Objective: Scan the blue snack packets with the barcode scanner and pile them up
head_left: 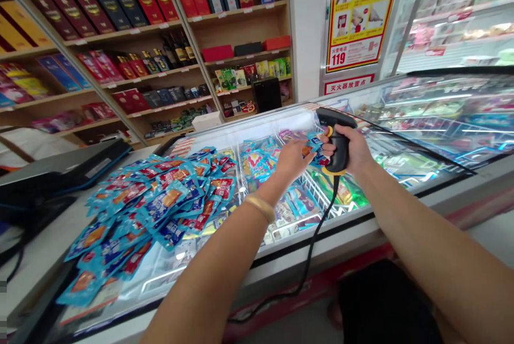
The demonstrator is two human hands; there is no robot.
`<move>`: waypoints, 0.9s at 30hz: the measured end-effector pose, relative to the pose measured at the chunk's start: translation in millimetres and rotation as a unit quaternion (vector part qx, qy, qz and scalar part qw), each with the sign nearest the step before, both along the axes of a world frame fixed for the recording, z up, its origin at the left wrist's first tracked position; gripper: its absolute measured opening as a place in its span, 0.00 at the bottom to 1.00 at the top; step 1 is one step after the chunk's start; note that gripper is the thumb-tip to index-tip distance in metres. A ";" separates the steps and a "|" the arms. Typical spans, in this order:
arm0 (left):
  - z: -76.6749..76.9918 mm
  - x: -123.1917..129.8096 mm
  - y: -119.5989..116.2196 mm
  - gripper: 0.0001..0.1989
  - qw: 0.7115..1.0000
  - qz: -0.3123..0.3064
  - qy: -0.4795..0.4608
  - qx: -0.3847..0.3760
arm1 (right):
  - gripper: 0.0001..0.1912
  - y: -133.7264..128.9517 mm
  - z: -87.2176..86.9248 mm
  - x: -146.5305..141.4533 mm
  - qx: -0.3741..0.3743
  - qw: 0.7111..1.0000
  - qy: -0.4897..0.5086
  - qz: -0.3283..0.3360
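My right hand (pixel 357 146) is wrapped round the grip of a black and yellow barcode scanner (pixel 340 148), whose cable hangs down past the freezer's front edge. Just left of the scanner, my left hand (pixel 295 155) is closed on a small blue snack packet (pixel 315 143), partly hidden by my fingers. A gold-coloured bangle (pixel 260 208) is on my left wrist. To the left, a large heap of blue and red snack packets (pixel 160 202) lies on the glass top of a chest freezer.
Wrapped goods fill white wire baskets (pixel 317 194) under the freezer glass (pixel 160 272). A dark device (pixel 96 165) stands on the counter at left. Behind are shelves of boxed goods (pixel 201 44) and a wall poster (pixel 361 17). A glass-fronted cabinet (pixel 461 17) is at right.
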State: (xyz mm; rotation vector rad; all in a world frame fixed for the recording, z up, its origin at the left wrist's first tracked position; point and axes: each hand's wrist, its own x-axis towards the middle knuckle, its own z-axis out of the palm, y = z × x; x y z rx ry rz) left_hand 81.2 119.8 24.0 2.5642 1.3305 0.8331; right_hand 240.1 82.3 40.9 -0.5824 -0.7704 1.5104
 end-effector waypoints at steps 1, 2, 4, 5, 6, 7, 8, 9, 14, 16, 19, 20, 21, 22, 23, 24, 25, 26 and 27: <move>-0.9 2.7 1.3 0.22 1.000 0.000 0.009 -0.002 | 0.10 0.0 0.3 -0.8 -0.002 1.000 0.004 0.003; -1.7 4.3 2.0 0.22 1.000 0.001 0.015 -0.005 | 0.09 0.1 0.4 -1.9 -0.004 1.000 0.007 0.007; -3.1 5.0 2.4 0.21 1.000 0.002 0.020 -0.014 | 0.09 0.8 -0.1 -4.0 -0.013 1.000 0.011 0.013; -3.8 4.5 2.2 0.21 1.000 0.001 0.020 -0.018 | 0.09 1.4 -0.8 -4.8 -0.018 1.000 0.011 0.015; -4.5 3.8 1.8 0.22 1.000 0.000 0.020 -0.021 | 0.10 2.0 -1.6 -5.3 -0.021 1.000 0.009 0.017; -5.0 2.9 1.0 0.23 1.000 -0.002 0.020 -0.023 | 0.10 2.6 -2.5 -5.3 -0.022 1.000 0.004 0.019; -5.2 1.7 -0.1 0.24 0.999 -0.003 0.021 -0.024 | 0.11 3.2 -3.5 -5.0 -0.020 1.000 -0.003 0.020; -4.9 -0.1 -1.7 0.25 1.000 -0.003 0.022 -0.023 | 0.11 3.7 -4.5 -4.4 -0.016 1.000 -0.011 0.021; 6.9 -25.4 -16.4 0.27 1.000 0.006 0.015 0.006 | 0.12 2.0 -6.7 -4.2 0.005 0.999 -0.029 0.018; 16.0 -47.9 -22.5 0.26 0.999 0.016 0.004 0.030 | 0.12 -0.5 -6.2 -11.3 0.001 1.000 -0.020 0.019; 31.2 -94.3 -28.3 0.25 0.996 0.049 -0.017 0.074 | 0.10 -4.6 -4.2 -33.6 -0.008 0.999 -0.007 0.038; 36.3 -111.9 -29.9 0.25 0.994 0.064 -0.022 0.091 | 0.10 -5.6 -3.1 -43.8 -0.009 0.999 -0.007 0.051; 41.4 -130.0 -31.8 0.25 0.991 0.082 -0.026 0.105 | 0.10 -6.5 -1.9 -55.0 -0.009 0.998 -0.009 0.067; 46.6 -148.1 -34.4 0.25 0.988 0.106 -0.027 0.112 | 0.10 -7.2 -0.5 -67.0 -0.008 0.996 -0.011 0.085; 51.7 -165.9 -37.9 0.25 0.983 0.138 -0.026 0.115 | 0.10 -7.7 1.0 -79.7 -0.008 0.995 -0.013 0.103; 56.6 -183.3 -42.6 0.26 0.979 0.170 -0.016 0.110 | 0.10 -8.1 2.6 -92.7 -0.009 0.992 -0.014 0.121; 61.3 -200.0 -48.5 0.27 0.974 0.206 0.002 0.095 | 0.09 -8.6 4.2 -105.9 -0.011 0.990 -0.014 0.139; 65.5 -215.7 -55.4 0.29 0.967 0.242 0.024 0.071 | 0.09 -9.0 5.7 -119.1 -0.015 0.987 -0.016 0.160; 69.0 -230.2 -62.9 0.32 0.962 0.267 0.057 0.028 | 0.09 -9.7 7.0 -132.0 -0.019 0.983 -0.018 0.181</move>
